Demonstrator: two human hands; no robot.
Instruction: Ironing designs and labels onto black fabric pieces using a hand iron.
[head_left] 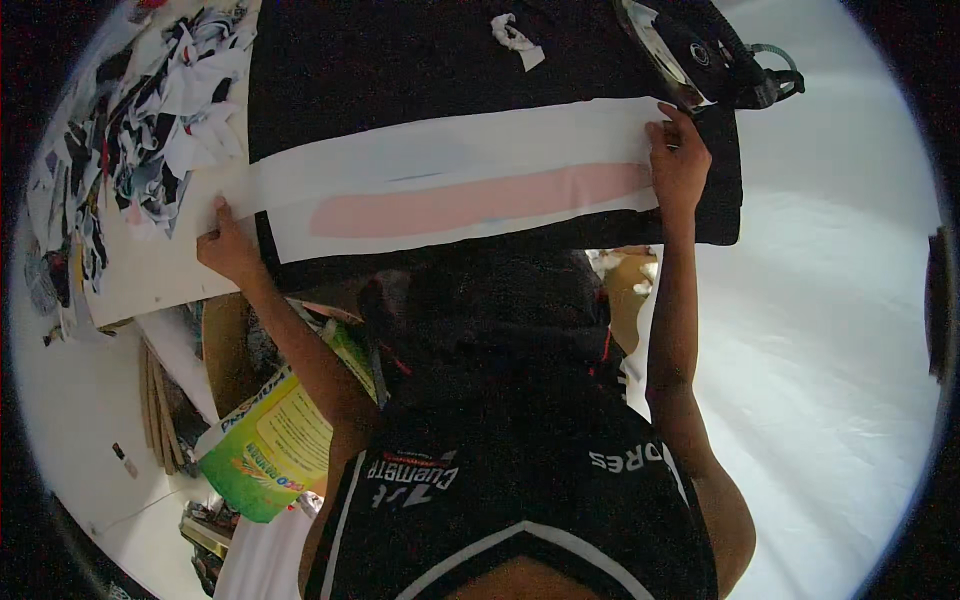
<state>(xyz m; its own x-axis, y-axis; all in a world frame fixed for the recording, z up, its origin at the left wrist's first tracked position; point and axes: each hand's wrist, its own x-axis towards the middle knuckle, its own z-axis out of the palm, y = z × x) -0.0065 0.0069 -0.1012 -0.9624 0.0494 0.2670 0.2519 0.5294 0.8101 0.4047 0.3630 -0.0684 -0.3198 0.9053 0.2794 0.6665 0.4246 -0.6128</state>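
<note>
A long white strip of thin sheet, with a pink band along its lower side, lies across a black cloth on the table. Faint blue-grey marks show through its upper part. My right hand pinches the strip's right end between thumb and fingers. At the opposite end my left hand has its fingers curled at the edge, where the white sheet blends into the pale tabletop. An iron rests on the cloth just beyond my right hand.
Many fabric scraps are heaped on the table's left side. A small crumpled white scrap lies on the far part of the cloth. Below the table at left are a green and yellow bag and brown rolls or tubes.
</note>
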